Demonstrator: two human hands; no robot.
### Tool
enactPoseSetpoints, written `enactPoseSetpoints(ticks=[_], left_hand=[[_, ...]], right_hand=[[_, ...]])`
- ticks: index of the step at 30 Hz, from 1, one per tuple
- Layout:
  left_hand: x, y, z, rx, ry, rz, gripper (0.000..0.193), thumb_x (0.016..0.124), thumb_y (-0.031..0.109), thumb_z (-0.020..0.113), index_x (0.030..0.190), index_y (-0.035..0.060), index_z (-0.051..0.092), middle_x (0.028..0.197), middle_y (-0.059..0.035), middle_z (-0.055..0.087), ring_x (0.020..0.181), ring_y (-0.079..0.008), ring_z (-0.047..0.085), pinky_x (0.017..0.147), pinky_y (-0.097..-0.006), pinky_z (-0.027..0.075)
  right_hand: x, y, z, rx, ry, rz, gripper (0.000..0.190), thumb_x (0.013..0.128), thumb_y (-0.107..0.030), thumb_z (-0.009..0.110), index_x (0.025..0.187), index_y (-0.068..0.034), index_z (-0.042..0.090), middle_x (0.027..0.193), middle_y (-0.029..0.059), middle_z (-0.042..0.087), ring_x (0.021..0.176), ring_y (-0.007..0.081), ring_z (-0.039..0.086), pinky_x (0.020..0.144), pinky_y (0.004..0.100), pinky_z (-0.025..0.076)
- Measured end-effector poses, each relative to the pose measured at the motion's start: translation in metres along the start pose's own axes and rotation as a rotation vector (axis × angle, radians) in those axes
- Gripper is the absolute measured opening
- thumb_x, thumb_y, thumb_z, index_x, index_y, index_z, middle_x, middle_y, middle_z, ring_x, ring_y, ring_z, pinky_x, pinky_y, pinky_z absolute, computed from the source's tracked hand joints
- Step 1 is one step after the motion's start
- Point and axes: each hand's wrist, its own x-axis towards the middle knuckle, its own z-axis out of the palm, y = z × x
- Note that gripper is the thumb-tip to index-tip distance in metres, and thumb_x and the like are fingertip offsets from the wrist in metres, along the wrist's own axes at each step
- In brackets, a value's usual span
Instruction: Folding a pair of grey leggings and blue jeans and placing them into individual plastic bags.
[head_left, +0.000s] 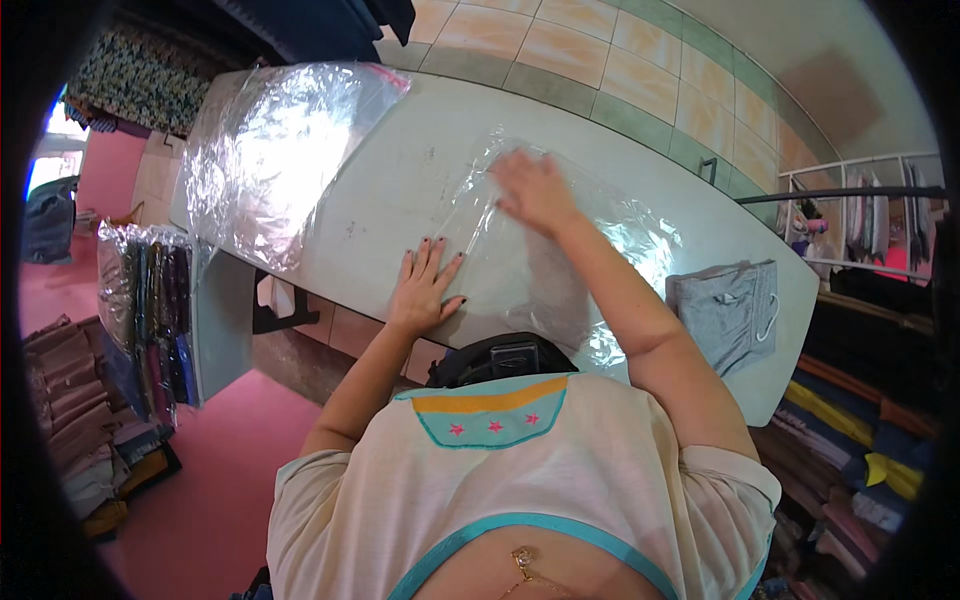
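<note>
A clear plastic bag (555, 262) lies spread flat on the white table (390, 202) before me. My right hand (534, 187), slightly blurred, is over the bag's far end with its fingers spread a little and nothing held in them. Palm down, my left hand (429, 289) rests on the tabletop near the front edge, just left of the bag, fingers apart. To the right of the bag sits a folded grey garment (724, 311) with a pale drawstring, partly beside my right forearm.
A pile of shiny clear plastic bags (292, 150) covers the table's left end. Packed garments hang on a rack (154, 300) at left. Folded clothes (862, 442) are stacked low at right. A dark metal bar (840, 194) juts in near the far right table edge.
</note>
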Motion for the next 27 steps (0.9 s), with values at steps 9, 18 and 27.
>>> enactPoseSetpoints(ticks=[9, 18, 27], left_hand=[[-0.002, -0.002, 0.000, -0.034, 0.070, 0.010, 0.070, 0.072, 0.039, 0.064, 0.134, 0.0173, 0.040, 0.143, -0.0180, 0.026, 0.132, -0.0388, 0.024, 0.106, -0.0521, 0.021], [-0.004, -0.003, 0.003, -0.062, 0.136, 0.027, 0.068, 0.070, 0.038, 0.066, 0.131, 0.0169, 0.045, 0.142, -0.0178, 0.030, 0.131, -0.0387, 0.027, 0.104, -0.0525, 0.023], [0.018, -0.021, -0.005, -0.310, 0.353, -0.063, 0.048, 0.071, 0.024, 0.067, 0.116, 0.0114, 0.057, 0.125, -0.0145, 0.050, 0.117, -0.0318, 0.045, 0.099, -0.0471, 0.031]], right_hand=[[0.025, -0.022, 0.004, 0.071, -0.144, -0.527, 0.052, 0.086, -0.041, 0.051, 0.131, -0.016, 0.044, 0.139, 0.0083, 0.038, 0.131, 0.0295, 0.030, 0.103, 0.0522, 0.027], [0.033, -0.012, -0.015, 0.051, 0.165, -0.167, 0.051, 0.083, -0.043, 0.054, 0.127, -0.019, 0.049, 0.137, 0.0052, 0.041, 0.130, 0.0318, 0.032, 0.102, 0.0588, 0.022], [-0.031, 0.007, -0.031, -0.116, 0.332, 0.392, 0.053, 0.080, -0.036, 0.060, 0.129, -0.018, 0.046, 0.139, 0.0070, 0.037, 0.131, 0.0316, 0.029, 0.100, 0.0647, 0.019]])
